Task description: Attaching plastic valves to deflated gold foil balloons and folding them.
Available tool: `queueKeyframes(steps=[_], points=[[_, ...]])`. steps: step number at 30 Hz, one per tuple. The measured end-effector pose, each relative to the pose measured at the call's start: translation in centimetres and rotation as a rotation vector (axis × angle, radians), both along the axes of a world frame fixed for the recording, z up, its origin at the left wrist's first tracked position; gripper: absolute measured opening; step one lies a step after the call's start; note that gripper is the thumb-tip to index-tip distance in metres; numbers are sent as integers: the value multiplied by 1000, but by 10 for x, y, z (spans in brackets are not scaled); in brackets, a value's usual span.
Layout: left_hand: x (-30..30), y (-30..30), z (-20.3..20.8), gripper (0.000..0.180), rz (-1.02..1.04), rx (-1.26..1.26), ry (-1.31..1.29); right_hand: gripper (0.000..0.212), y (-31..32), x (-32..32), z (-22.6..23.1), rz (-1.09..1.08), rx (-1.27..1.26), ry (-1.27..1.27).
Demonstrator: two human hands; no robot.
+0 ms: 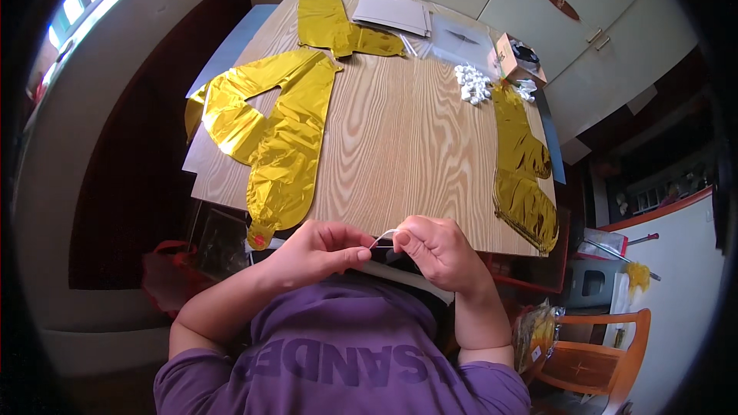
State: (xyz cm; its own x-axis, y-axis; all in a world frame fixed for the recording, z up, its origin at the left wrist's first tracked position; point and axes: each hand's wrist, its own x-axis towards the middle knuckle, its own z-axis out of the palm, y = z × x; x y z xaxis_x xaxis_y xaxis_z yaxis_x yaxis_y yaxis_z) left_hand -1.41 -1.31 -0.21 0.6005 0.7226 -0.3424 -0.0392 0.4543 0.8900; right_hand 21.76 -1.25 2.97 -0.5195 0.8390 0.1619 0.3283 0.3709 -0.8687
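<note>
Just past the table's near edge, my two hands stretch a thin white strand (389, 232) between them; it looks like a string or narrow ribbon. My left hand (317, 250) pinches one end between thumb and fingers. The other end disappears into my right hand (440, 250), whose fingers are curled closed. To the left of my hands lies a flat gold foil balloon (290, 152) with a triangular opening, its lower tip hanging by the table edge. Another flat gold foil balloon (321, 19) rests at the far left.
On the wooden table (400, 146), a pile of gold foil balloons (523, 169) lies along the right edge. Behind it are small white bundles (471, 84) and a cardboard box (521, 59). Grey cards (392, 11) and clear plastic (461, 38) sit at the back. A wooden chair (592, 361) stands right.
</note>
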Motion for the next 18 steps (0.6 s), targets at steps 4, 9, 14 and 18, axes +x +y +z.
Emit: queueKeyframes(steps=[4, 9, 14, 18], points=[[-1, -3, -4, 27, 151, 434, 109, 18, 0, -1, 9, 5, -22, -23], [8, 0, -6, 17, 126, 794, 217, 17, 0, -5, 5, 10, -6, 48], [3, 1, -11, 13, 90, 675, 260, 17, 3, -2, 8, -33, -24, 27], [-4, 0, -12, 16, 9, 600, 231, 17, 4, 1, 1, -65, -13, 27]])
